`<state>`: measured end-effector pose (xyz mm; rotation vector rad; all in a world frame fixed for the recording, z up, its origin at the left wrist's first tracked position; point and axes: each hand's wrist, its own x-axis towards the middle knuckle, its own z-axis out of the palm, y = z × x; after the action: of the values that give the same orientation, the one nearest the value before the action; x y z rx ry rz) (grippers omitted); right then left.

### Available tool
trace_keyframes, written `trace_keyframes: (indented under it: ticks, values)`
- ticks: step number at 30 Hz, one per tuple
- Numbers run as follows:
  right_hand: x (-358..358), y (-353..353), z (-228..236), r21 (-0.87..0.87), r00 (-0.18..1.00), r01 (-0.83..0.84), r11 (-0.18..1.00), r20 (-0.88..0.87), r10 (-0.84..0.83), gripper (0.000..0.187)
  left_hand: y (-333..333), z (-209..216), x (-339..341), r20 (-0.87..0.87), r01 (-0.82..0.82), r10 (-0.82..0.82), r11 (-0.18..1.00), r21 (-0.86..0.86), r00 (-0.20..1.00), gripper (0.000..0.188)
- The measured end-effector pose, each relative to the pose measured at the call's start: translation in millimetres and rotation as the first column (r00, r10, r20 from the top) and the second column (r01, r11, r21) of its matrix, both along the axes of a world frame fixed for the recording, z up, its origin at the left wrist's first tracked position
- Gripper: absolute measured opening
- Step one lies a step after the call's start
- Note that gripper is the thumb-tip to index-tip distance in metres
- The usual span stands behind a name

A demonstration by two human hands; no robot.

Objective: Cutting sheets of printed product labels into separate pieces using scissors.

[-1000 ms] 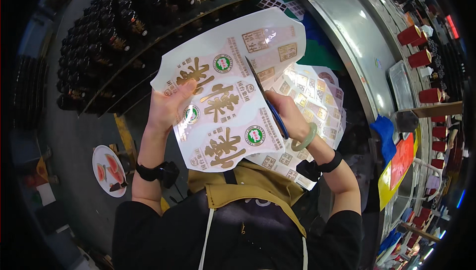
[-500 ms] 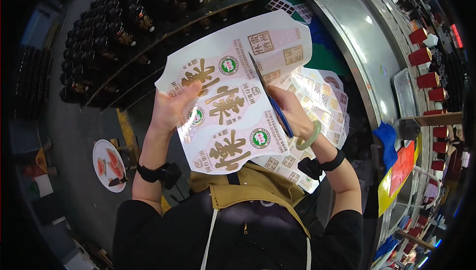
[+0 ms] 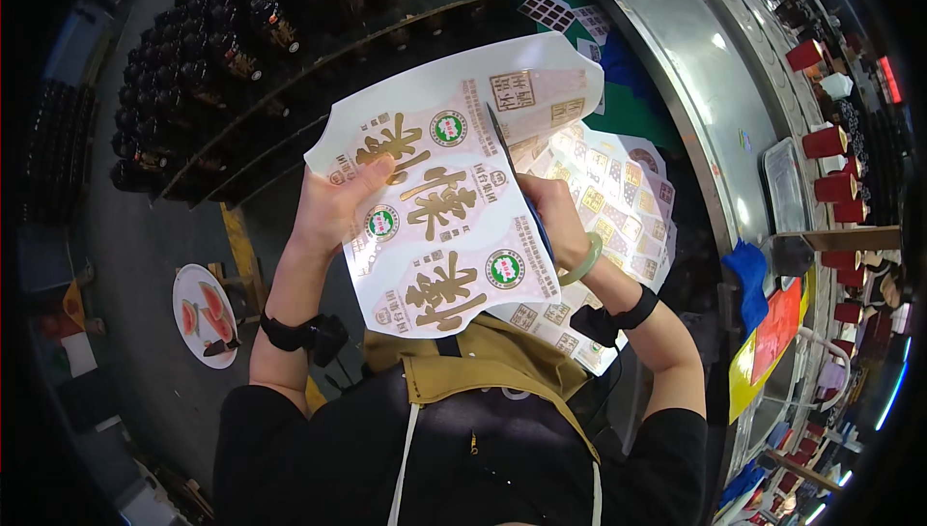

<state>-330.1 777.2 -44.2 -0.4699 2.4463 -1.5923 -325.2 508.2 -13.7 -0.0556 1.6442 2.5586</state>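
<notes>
My left hand [image 3: 333,205] grips the left edge of a white label sheet [image 3: 449,154], thumb on top, fingers hidden beneath. Large gold characters, green round emblems and pink patterns are printed on the sheet. My right hand [image 3: 562,222], with a pale green bangle [image 3: 582,260] at the wrist, is closed round a pair of scissors [image 3: 502,140]. Their dark blade lies along a cut in the sheet, and the far right part curls up beside it. Most of the blue handle is hidden by the hand and sheet. Under my right forearm lie more printed sheets [image 3: 623,202] with gold squares.
Rows of dark bottles [image 3: 208,72] stand on a platform [image 3: 377,38] at the far left. A white plate [image 3: 193,352] with watermelon slices is at the left. To the right runs a metal bench [image 3: 690,72], with a tray [image 3: 792,183] and several red cups [image 3: 826,142] beyond.
The scissors' blue handle has slipped mostly behind the sheet, and my right hand has shifted slightly left. The sheet's curled far right part sits a little lower. My left hand keeps its grip.
</notes>
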Motion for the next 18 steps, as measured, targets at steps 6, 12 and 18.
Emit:
trace_keyframes:
  ticks: [6,12,18]
  values:
    - [-6.8,3.7,-0.4,-0.017,0.987,-0.058,0.998,0.152,0.06,0.041,-5.5,-0.4,-0.9,0.001,-0.026,0.026,1.0,0.004,1.0,0.038]
    - [-7.7,4.0,1.6,-0.063,0.98,-0.107,0.992,0.161,0.116,0.047,-6.0,2.9,1.1,0.015,-0.002,0.002,1.0,0.0,1.0,0.038]
    - [-12.6,2.6,14.7,-0.02,0.971,0.024,1.0,0.238,-0.018,0.046,1.8,5.1,-1.9,0.014,-0.023,0.023,1.0,0.011,1.0,0.036]
